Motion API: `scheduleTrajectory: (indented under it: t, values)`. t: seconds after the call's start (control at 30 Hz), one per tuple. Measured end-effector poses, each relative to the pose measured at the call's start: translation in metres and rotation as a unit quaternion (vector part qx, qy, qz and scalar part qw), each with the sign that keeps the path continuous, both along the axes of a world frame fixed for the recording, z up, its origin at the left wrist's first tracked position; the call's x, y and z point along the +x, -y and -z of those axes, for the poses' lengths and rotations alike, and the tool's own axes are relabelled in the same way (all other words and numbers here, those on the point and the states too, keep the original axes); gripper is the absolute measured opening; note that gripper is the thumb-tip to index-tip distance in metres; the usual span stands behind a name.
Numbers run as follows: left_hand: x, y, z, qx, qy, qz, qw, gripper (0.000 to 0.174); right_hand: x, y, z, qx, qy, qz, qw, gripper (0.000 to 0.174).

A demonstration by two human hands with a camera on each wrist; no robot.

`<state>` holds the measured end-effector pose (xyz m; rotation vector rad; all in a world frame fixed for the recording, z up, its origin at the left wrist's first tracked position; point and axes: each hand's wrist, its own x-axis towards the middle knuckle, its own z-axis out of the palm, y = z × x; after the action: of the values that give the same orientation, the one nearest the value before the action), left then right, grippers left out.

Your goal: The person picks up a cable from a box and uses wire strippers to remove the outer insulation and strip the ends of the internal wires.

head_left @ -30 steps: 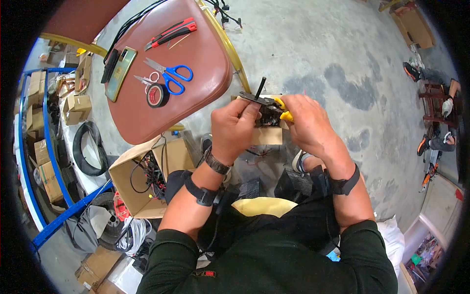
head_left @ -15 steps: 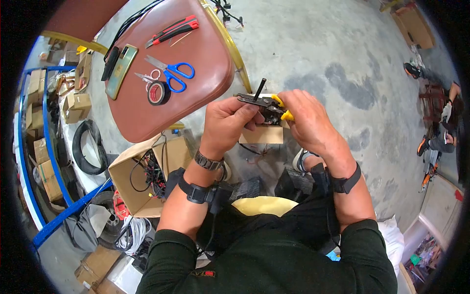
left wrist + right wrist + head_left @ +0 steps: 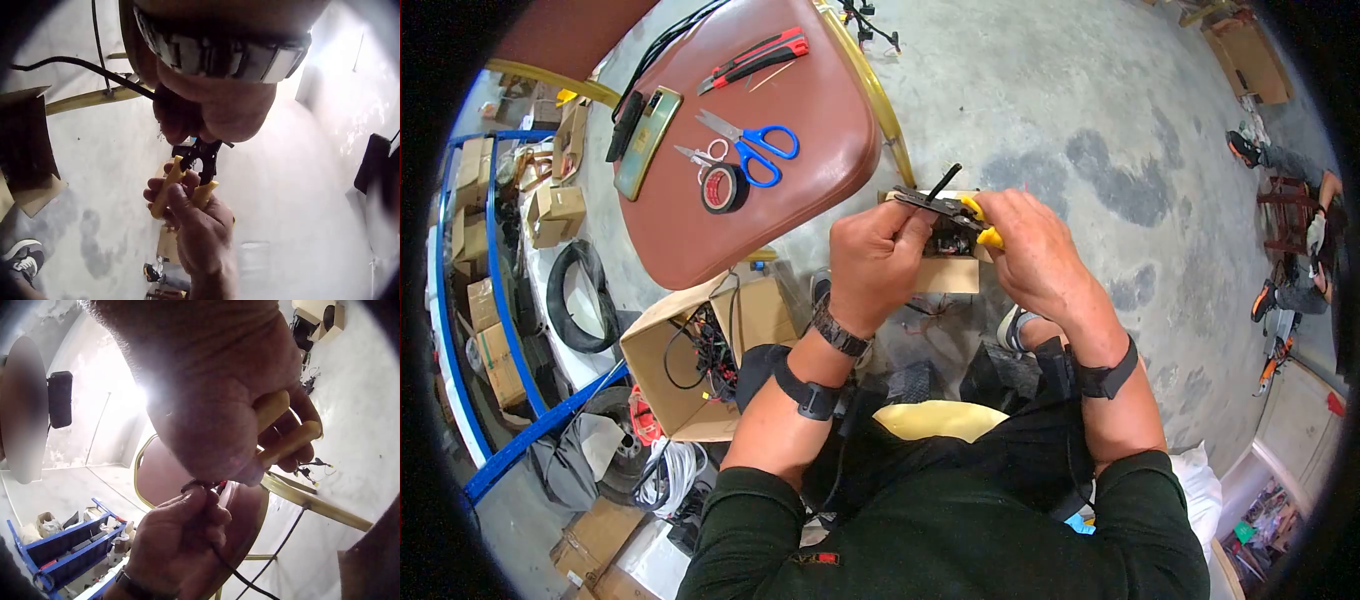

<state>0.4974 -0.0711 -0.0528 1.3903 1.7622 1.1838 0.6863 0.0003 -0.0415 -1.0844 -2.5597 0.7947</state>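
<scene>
My right hand (image 3: pixel 1032 245) grips the yellow handles (image 3: pixel 165 197) of wire-stripping pliers (image 3: pixel 945 207). Their dark metal head reaches left to my left hand (image 3: pixel 875 262), which pinches a black cable (image 3: pixel 69 60) right at the pliers' jaws. A short length of the cable (image 3: pixel 945 180) pokes up past the metal head, tilted to the right. From the left hand the rest of the cable trails away in both wrist views. In the right wrist view the left thumb and fingertips sit just below the right hand, and the pliers' head is mostly hidden there.
Beneath the hands stands a small cardboard box (image 3: pixel 948 276) with dark parts inside. The brown chair seat (image 3: pixel 800 215) carries blue scissors (image 3: pixel 760 155), black tape (image 3: pixel 724 188), a utility knife (image 3: pixel 755 62) and a phone (image 3: pixel 648 145). A carton of cables (image 3: pixel 665 385) lies at left.
The left hand shifted slightly down and left along the pliers, then came back up to their head. The protruding cable end leans further right now. The right hand keeps its grip on the handles.
</scene>
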Motion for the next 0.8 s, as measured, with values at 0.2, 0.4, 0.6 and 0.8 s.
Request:
scheduleTrajectory:
  t: [0.2,0.4,0.6,0.8]
  values:
    - [-0.016,-0.004,-0.005,-0.113,0.333,0.071,0.933,0.017,0.003,-0.005,-0.005,0.029,-0.01,-0.002,1.0,0.037]
    - [-0.026,-0.002,-0.007,-0.119,0.392,0.107,0.906,0.02,-0.001,-0.005,-0.001,0.023,-0.051,-0.022,0.998,0.038]
    - [-0.017,-0.001,-0.003,-0.075,0.323,0.057,0.942,0.015,-0.003,-0.002,0.0,0.001,-0.051,-0.025,0.998,0.041]
    - [-0.009,0.001,0.005,-0.05,0.213,0.012,0.976,0.013,-0.003,0.0,0.003,0.004,-0.053,-0.022,0.998,0.041]
